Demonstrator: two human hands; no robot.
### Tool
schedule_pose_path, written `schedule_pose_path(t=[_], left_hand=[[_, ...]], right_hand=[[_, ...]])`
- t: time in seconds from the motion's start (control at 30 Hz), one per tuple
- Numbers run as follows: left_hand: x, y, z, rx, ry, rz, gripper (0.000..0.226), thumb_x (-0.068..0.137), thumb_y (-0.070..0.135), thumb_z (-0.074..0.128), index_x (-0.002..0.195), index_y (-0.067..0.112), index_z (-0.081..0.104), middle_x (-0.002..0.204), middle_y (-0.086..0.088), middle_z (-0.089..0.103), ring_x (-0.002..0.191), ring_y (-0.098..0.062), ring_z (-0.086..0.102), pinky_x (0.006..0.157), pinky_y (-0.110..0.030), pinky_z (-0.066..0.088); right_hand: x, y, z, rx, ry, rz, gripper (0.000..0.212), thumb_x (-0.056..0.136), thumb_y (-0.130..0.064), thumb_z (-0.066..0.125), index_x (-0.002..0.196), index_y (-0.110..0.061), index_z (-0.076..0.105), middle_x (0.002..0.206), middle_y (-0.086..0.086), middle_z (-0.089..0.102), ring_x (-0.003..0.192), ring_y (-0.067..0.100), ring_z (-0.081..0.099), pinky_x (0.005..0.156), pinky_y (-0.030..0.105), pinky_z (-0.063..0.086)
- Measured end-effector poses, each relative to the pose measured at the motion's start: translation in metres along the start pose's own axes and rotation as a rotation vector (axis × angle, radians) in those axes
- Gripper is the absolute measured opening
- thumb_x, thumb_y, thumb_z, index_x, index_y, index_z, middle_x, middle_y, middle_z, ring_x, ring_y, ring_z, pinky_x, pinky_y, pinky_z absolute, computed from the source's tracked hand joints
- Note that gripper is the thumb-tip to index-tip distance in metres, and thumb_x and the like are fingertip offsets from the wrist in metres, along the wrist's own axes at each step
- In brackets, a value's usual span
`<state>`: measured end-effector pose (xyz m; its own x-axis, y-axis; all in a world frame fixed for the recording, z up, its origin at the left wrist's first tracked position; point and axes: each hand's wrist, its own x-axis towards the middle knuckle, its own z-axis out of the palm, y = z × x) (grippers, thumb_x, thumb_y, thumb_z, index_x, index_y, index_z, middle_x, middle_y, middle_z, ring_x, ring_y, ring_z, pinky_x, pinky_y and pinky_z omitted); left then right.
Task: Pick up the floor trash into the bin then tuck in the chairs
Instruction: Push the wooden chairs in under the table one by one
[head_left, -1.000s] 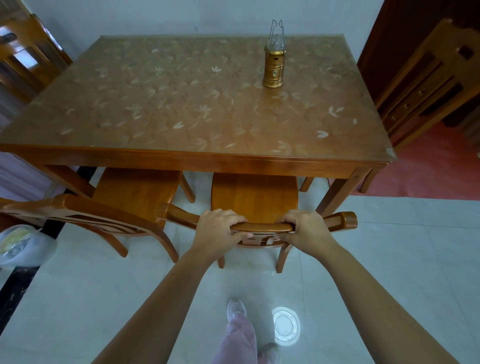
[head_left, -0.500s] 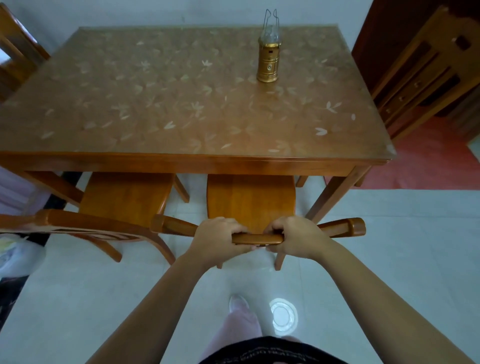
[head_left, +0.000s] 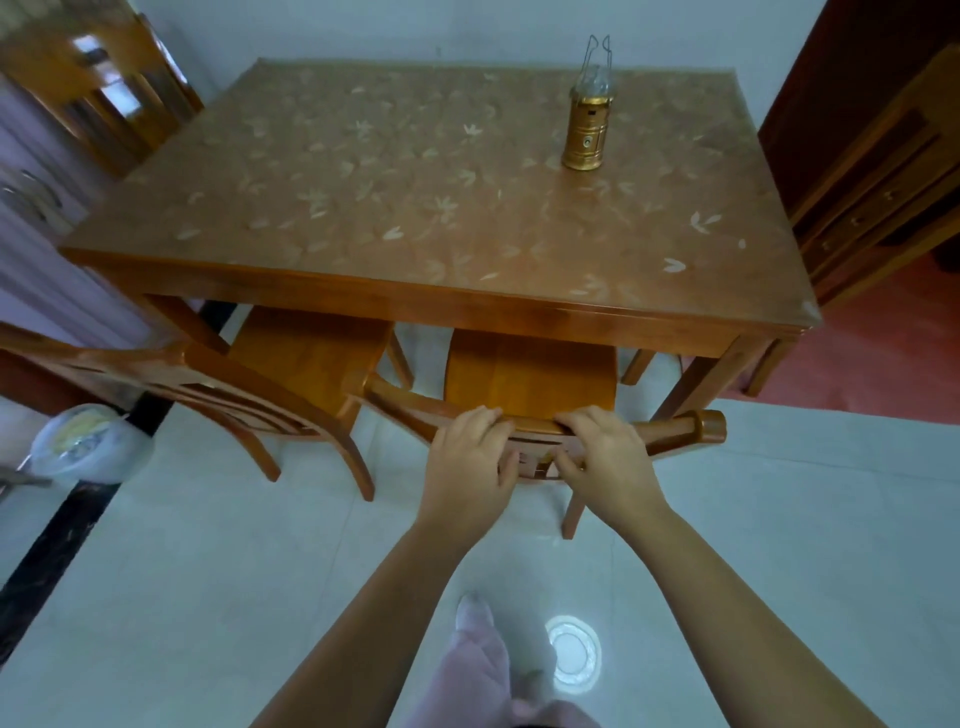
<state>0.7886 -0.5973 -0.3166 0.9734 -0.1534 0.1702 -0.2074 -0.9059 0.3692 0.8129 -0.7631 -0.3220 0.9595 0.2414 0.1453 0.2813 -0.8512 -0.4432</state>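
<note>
Under both hands: the top rail of one chair (head_left: 675, 427), its seat ahead of the hands and partly under the near edge of the table (head_left: 415, 208). Left hand (head_left: 467, 457) and right hand (head_left: 605, 457) sit side by side near the middle of the rail, fingers curled over the top. Both are clamped round the rail and hold nothing else. Count: 2 chairs on this side of the table. The second chair (head_left: 306, 353) is just left of the left hand, seat also partly under, untouched. 2 more wooden chairs further out: one (head_left: 872, 171) far right of the right hand, one (head_left: 119, 104) far ahead-left, blurred. 1 gold lantern (head_left: 586, 130) upright on the table, ahead of the right hand. 1 bag-lined bin (head_left: 88, 441) on the floor (head_left: 208, 597), well left of the left hand.
</note>
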Motion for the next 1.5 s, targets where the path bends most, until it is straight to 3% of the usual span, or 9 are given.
schedule_pose_path(t=[0.13,0.4,0.53,0.8,0.9,1.0,1.1,1.23,1.5], left_hand=[[-0.016,-0.001,-0.015,0.034,-0.02,-0.044,0.036,0.091,0.021,0.054,0.125,0.009,0.057,0.132,-0.007,0.055,0.125,-0.024,0.045,0.104,-0.036,0.032],[-0.013,-0.009,-0.027,0.112,-0.161,0.005,0.047,0.097,0.031,0.04,0.142,0.018,0.035,0.15,0.0,0.033,0.139,-0.016,0.021,0.114,-0.035,0.011],[-0.009,-0.01,-0.023,0.118,-0.189,0.005,0.048,0.097,0.031,0.041,0.143,0.019,0.033,0.152,0.001,0.028,0.142,-0.016,0.015,0.114,-0.037,0.006],[0.018,-0.01,-0.008,0.126,-0.254,0.022,0.052,0.097,0.035,0.042,0.145,0.019,0.029,0.151,0.002,0.03,0.142,-0.015,0.015,0.114,-0.043,0.004],[0.036,-0.017,-0.005,0.133,-0.294,0.075,0.045,0.096,0.035,0.044,0.138,0.021,0.039,0.14,0.002,0.043,0.135,-0.016,0.029,0.113,-0.045,0.008],[0.053,-0.026,-0.002,0.14,-0.312,0.201,0.034,0.095,0.037,0.044,0.124,0.022,0.052,0.119,0.003,0.057,0.113,-0.016,0.048,0.101,-0.034,0.028],[0.067,-0.036,-0.001,0.146,-0.368,0.292,0.032,0.092,0.042,0.048,0.118,0.025,0.057,0.108,0.003,0.061,0.1,-0.016,0.053,0.082,-0.03,0.04],[0.08,-0.043,-0.002,0.058,-0.487,0.297,0.032,0.087,0.045,0.055,0.115,0.031,0.06,0.103,0.007,0.063,0.094,-0.014,0.055,0.074,-0.03,0.044],[0.1,-0.047,-0.006,-0.245,-0.722,0.141,0.026,0.073,0.039,0.07,0.098,0.034,0.065,0.093,0.013,0.064,0.087,-0.008,0.059,0.072,-0.029,0.051]], right_hand=[[-0.01,-0.007,0.002,-0.034,0.014,0.011,0.04,0.076,-0.015,0.07,0.114,-0.006,0.062,0.112,0.011,0.062,0.106,0.032,0.056,0.09,0.046,0.044],[-0.018,-0.026,-0.002,-0.169,-0.118,0.127,0.053,0.09,-0.031,0.053,0.139,-0.021,0.036,0.147,0.001,0.033,0.138,0.021,0.021,0.112,0.047,0.014],[-0.016,-0.026,-0.004,-0.198,-0.101,0.112,0.05,0.089,-0.03,0.055,0.136,-0.021,0.042,0.142,0.001,0.04,0.134,0.021,0.029,0.111,0.049,0.014],[0.008,-0.012,-0.007,-0.137,-0.122,0.043,0.037,0.087,-0.026,0.058,0.123,-0.018,0.056,0.115,0.001,0.057,0.108,0.021,0.05,0.099,0.041,0.036],[0.02,-0.009,-0.003,-0.117,-0.17,0.017,0.031,0.086,-0.026,0.058,0.116,-0.018,0.059,0.106,0.001,0.06,0.098,0.02,0.055,0.085,0.032,0.044],[0.034,-0.006,0.0,-0.135,-0.259,0.019,0.024,0.086,-0.03,0.057,0.108,-0.022,0.061,0.098,-0.001,0.061,0.092,0.017,0.055,0.076,0.027,0.043],[0.046,-0.006,-0.001,-0.137,-0.367,0.049,0.022,0.084,-0.032,0.058,0.105,-0.026,0.061,0.096,-0.005,0.063,0.089,0.014,0.055,0.07,0.024,0.042],[0.056,-0.009,-0.001,-0.102,-0.474,0.111,0.019,0.08,-0.033,0.061,0.099,-0.031,0.061,0.082,-0.011,0.06,0.075,0.009,0.05,0.057,0.02,0.036],[0.071,-0.007,-0.005,-0.005,-0.62,0.18,0.024,0.069,-0.031,0.072,0.086,-0.031,0.055,0.08,-0.005,0.062,0.071,0.013,0.052,0.064,0.031,0.044]])
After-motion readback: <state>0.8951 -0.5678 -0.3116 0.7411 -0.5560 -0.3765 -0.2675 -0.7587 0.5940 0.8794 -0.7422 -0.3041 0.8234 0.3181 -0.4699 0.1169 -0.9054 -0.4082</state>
